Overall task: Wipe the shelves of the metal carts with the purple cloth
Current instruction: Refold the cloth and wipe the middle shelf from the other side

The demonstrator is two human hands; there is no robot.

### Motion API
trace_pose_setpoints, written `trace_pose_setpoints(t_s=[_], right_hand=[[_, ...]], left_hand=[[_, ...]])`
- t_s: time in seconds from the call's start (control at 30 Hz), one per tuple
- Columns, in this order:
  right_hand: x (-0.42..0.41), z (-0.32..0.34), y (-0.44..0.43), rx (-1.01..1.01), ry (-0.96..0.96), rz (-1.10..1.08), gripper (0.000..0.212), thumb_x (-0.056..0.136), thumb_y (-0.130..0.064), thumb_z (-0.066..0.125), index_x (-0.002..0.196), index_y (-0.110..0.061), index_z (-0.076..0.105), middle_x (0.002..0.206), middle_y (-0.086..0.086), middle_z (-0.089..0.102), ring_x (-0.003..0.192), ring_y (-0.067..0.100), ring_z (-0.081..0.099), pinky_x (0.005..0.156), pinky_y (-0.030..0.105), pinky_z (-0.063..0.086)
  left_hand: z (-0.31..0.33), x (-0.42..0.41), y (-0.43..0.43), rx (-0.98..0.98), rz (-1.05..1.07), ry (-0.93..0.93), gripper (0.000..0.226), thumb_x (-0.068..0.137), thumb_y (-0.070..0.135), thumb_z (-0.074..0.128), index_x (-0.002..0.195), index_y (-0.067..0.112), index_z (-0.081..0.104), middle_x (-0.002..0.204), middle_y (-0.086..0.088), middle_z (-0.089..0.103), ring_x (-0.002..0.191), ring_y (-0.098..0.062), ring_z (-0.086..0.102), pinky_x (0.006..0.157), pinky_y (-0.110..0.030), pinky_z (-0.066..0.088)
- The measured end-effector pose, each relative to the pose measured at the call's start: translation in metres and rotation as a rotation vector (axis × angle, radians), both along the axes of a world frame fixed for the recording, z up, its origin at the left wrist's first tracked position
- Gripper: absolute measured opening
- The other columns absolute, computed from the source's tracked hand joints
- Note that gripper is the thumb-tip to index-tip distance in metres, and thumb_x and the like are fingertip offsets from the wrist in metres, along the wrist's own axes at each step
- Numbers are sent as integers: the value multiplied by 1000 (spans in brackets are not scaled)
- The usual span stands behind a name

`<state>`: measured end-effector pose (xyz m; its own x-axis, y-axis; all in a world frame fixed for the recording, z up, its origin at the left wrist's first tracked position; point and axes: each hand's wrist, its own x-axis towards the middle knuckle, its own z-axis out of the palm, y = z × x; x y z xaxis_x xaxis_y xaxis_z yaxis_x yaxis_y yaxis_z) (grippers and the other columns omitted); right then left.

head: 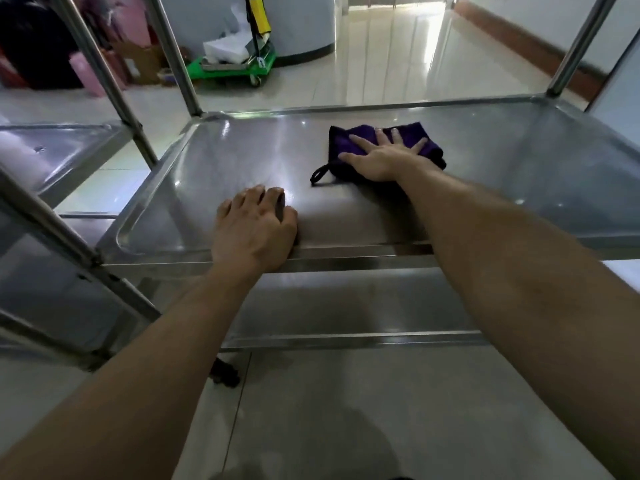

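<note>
A person's right grip (388, 159) lies flat on a folded purple cloth with a black hanging loop (363, 130), fingers straight and spread, pressing it onto the middle shelf of a stainless-steel cart (242, 150). The cloth sits a little right of the shelf's centre and towards the far rim. Its long side runs across the shelf from left to right, and the loop trails off its near-left corner. The left grip (254, 226) holds nothing: its palm rests on the shelf's near rim and its loosely bent fingertips touch the steel. It is well apart from the cloth, to the cloth's near left.

The cloth is directly under the right palm, so the wiping appears to fall to the right arm while the left steadies the cart. Bare steel runs away from the cloth on both sides, with a wide stretch towards the far-left corner and another towards the right edge. The next stroke will probably run sideways along the cloth's long axis. A lower steel shelf (346, 306) shows beneath, and a second steel cart (69, 147) stands just to the left; both, by the look of it, are yet to be wiped
</note>
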<state>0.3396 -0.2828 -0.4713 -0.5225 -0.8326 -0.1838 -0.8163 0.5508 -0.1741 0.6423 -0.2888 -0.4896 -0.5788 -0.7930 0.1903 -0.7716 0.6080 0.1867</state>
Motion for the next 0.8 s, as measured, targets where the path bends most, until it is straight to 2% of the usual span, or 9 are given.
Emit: trace_pose_setpoints(t_s=[0.1, 0.23, 0.33, 0.43, 0.5, 0.6, 0.67, 0.8], right_hand=[[32, 4, 26, -35, -40, 117, 75, 99, -84, 26, 167, -56, 12, 182, -5, -5, 167, 33, -11, 117, 82, -17], [85, -4, 103, -107, -85, 279, 65, 105, -76, 25, 166, -59, 14, 182, -11, -1, 167, 28, -8, 119, 79, -18], [128, -20, 154, -214, 57, 297, 70, 102, -81, 14, 167, -55, 12, 182, -6, 5, 168, 30, -1, 121, 81, -12], [149, -19, 160, -233, 133, 255, 72, 104, -80, 13, 169, -50, 13, 182, -1, 9, 167, 35, 2, 121, 82, -6], [148, -14, 157, -223, 122, 255, 72, 104, -80, 14, 169, -50, 13, 182, -1, 8, 167, 35, 1, 122, 82, -5], [141, -14, 155, -192, 87, 277, 74, 102, -83, 12, 169, -52, 12, 182, -2, 6, 167, 35, 0, 121, 83, -6], [139, -16, 153, -182, 80, 275, 77, 99, -85, 10, 169, -52, 12, 182, -2, 5, 167, 35, 0, 120, 84, -6], [138, -14, 152, -161, 62, 260, 82, 96, -90, 9, 169, -52, 12, 182, -4, 3, 167, 34, -2, 120, 83, -9]], left_hand=[[4, -5, -1, 15, 16, 8, 54, 107, 50, 27, 154, 31, 48, 167, -3, 44, 155, -25, 37, 130, -50, 25], [8, -7, -1, 54, 35, 18, 53, 112, 44, 29, 158, 23, 47, 169, -6, 42, 157, -26, 36, 131, -51, 23], [4, -4, -1, -86, 42, -39, 52, 113, 42, 32, 150, 12, 53, 159, -11, 52, 150, -31, 45, 128, -51, 29], [7, 4, 14, -184, 53, 206, 43, 114, 35, 38, 140, 8, 60, 137, -17, 66, 134, -35, 57, 121, -50, 37], [9, 15, 26, -150, 11, 316, 37, 113, 29, 46, 138, 7, 62, 136, -17, 66, 134, -35, 56, 120, -51, 39], [2, 61, 44, -96, -16, 405, 32, 108, 28, 59, 138, 18, 60, 140, -8, 62, 133, -26, 53, 111, -43, 45], [-4, 105, 56, -112, 16, 423, 28, 105, 29, 64, 132, 24, 62, 132, 0, 64, 123, -18, 55, 102, -37, 46], [-5, 181, 54, -30, 205, 468, 22, 104, 29, 69, 124, 19, 67, 118, -1, 70, 106, -23, 66, 95, -47, 56]])
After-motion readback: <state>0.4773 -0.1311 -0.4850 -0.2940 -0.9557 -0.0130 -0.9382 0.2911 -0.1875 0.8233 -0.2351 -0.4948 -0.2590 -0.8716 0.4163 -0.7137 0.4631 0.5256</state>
